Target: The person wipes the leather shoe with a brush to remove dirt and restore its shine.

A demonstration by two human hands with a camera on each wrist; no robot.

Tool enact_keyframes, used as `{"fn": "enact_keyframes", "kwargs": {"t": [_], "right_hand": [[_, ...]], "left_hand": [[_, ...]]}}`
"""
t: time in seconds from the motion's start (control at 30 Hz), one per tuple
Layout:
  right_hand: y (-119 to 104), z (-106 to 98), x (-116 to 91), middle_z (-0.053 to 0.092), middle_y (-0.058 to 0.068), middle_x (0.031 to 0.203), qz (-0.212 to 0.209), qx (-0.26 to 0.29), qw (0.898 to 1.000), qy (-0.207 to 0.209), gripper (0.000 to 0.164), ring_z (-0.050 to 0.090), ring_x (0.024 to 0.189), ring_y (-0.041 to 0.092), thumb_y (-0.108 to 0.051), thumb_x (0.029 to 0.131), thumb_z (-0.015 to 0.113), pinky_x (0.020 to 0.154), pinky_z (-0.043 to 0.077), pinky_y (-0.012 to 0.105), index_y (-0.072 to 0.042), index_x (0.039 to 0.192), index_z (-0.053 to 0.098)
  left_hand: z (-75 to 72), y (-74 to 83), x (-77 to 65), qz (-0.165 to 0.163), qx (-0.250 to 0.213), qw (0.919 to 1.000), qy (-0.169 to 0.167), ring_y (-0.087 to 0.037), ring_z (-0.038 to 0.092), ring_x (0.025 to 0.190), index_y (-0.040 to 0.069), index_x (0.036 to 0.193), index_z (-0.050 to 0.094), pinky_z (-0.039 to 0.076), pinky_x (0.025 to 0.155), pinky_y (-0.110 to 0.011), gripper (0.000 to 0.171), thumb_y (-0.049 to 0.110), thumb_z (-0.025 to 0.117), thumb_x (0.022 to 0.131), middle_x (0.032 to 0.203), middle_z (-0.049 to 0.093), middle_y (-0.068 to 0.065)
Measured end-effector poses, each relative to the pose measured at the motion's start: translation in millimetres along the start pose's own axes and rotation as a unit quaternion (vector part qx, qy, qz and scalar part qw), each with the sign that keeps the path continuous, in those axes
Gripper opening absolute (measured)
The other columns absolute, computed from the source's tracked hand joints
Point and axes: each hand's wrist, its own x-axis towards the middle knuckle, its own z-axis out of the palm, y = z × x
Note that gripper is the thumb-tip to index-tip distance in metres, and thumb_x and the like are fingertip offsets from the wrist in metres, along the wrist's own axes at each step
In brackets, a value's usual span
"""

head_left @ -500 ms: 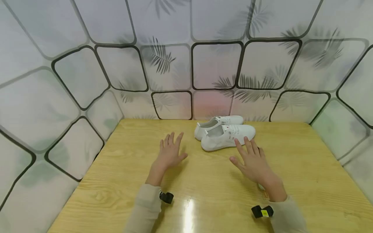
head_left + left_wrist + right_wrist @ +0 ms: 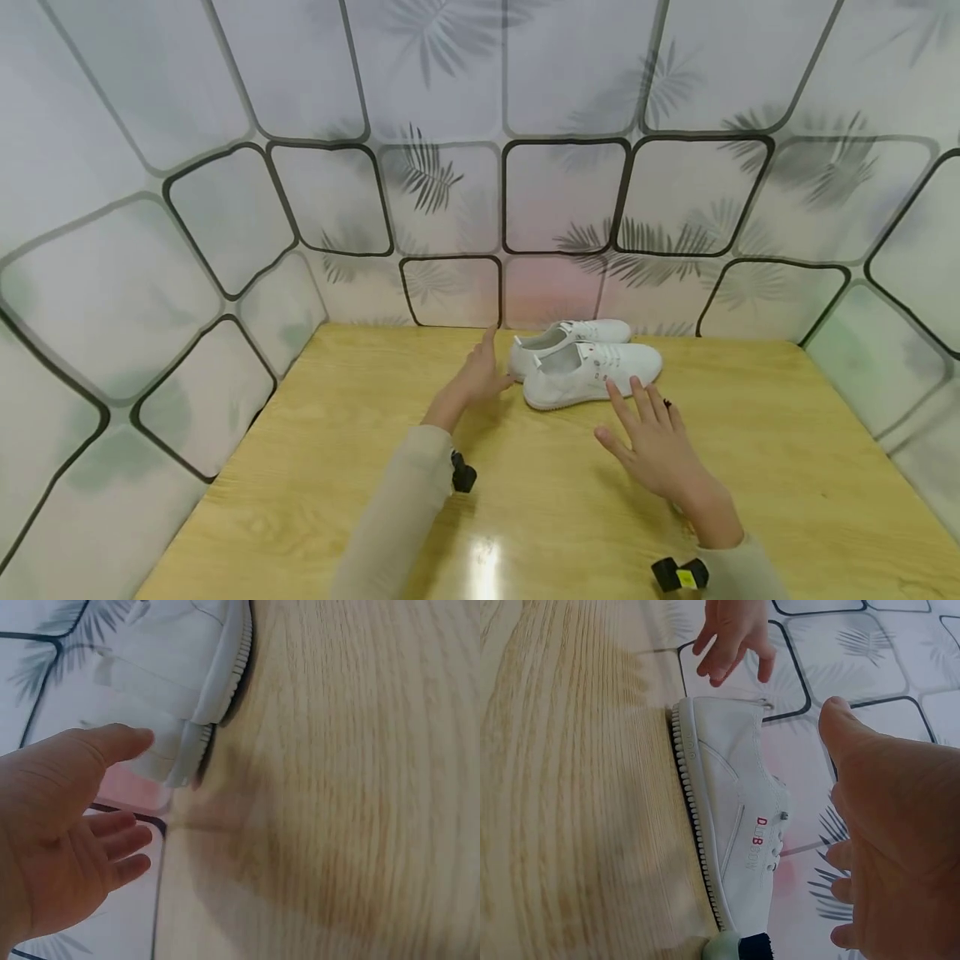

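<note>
Yellowish wood-grain table [image 2: 300, 500] with two white shoes [image 2: 588, 377] side by side.

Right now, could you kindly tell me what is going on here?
A person's left hand is by the heels of two white shoes on a table; whether it touches one is hard to tell. The right hand, spread open, hangs in front of the shoes, towards the toes. Neither hand holds a shoe; they stand side by side, soles down.

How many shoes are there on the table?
2. Both are on the table: the near shoe in front, and the far shoe right behind it, closer to the wall, partly hidden. No others show.
</note>
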Motion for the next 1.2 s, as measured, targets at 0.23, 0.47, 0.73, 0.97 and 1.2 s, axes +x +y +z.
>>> {"fn": "enact_keyframes", "kwargs": {"t": [0.23, 0.47, 0.73, 0.97, 1.2], "right_hand": [[0.8, -6.7, 1.6, 0.011, 0.032, 0.16, 0.005, -0.007, 1.0, 0.013, 0.075, 0.008, 0.145, 0.054, -0.054, 0.103, 0.042, 0.107, 0.012, 0.075, -0.009, 0.158, 0.021], [1.7, -9.1, 3.7, 0.011, 0.03, 0.16, 0.01, -0.008, 1.0, 0.01, 0.074, 0.008, 0.145, 0.054, -0.054, 0.103, 0.042, 0.108, 0.011, 0.075, -0.01, 0.159, 0.02], [0.5, 4.5, 2.2, 0.015, 0.032, 0.159, 0.006, -0.005, 1.0, -0.001, 0.074, 0.01, 0.144, 0.056, -0.053, 0.103, 0.043, 0.106, 0.013, 0.076, -0.008, 0.158, 0.023], [4.9, 8.7, -6.4, 0.017, 0.033, 0.158, 0.023, -0.002, 1.0, -0.002, 0.074, 0.01, 0.144, 0.056, -0.05, 0.103, 0.045, 0.107, 0.013, 0.075, -0.006, 0.158, 0.022], [5.1, 1.5, -4.0, 0.02, 0.034, 0.156, 0.032, 0.014, 0.999, -0.008, 0.074, 0.013, 0.141, 0.059, -0.047, 0.104, 0.046, 0.103, 0.016, 0.078, -0.003, 0.157, 0.021]], "left_hand": [[10.1, 2.9, 23.1, 0.009, -0.077, 0.997, -0.004, -0.038, 0.043, 0.135, 0.006, 0.157, -0.006, 0.041, 0.107, -0.043, 0.102, 0.004, 0.07, 0.089, 0.152, 0.03, -0.034], [16.5, 3.8, 32.9, 0.028, -0.039, 0.9989, -0.004, -0.037, 0.052, 0.122, 0.005, 0.158, 0.0, 0.043, 0.104, -0.046, 0.1, 0.003, 0.071, 0.087, 0.145, 0.041, -0.027], [24.5, -10.2, 30.1, 0.037, -0.025, 0.9988, 0.022, -0.035, 0.055, 0.121, 0.004, 0.157, -0.003, 0.045, 0.102, -0.043, 0.107, 0.003, 0.075, 0.085, 0.139, 0.052, -0.022], [32.5, -12.0, 26.4, 0.061, -0.015, 0.998, 0.008, -0.032, 0.059, 0.114, 0.003, 0.157, -0.002, 0.047, 0.099, -0.041, 0.101, 0.004, 0.072, 0.088, 0.137, 0.056, -0.02], [29.8, -10.5, 28.4, 0.047, 0.01, 0.9985, 0.024, -0.022, 0.061, 0.089, 0.004, 0.158, -0.002, 0.051, 0.081, -0.036, 0.103, 0.007, 0.073, 0.087, 0.118, 0.065, -0.018]]}}
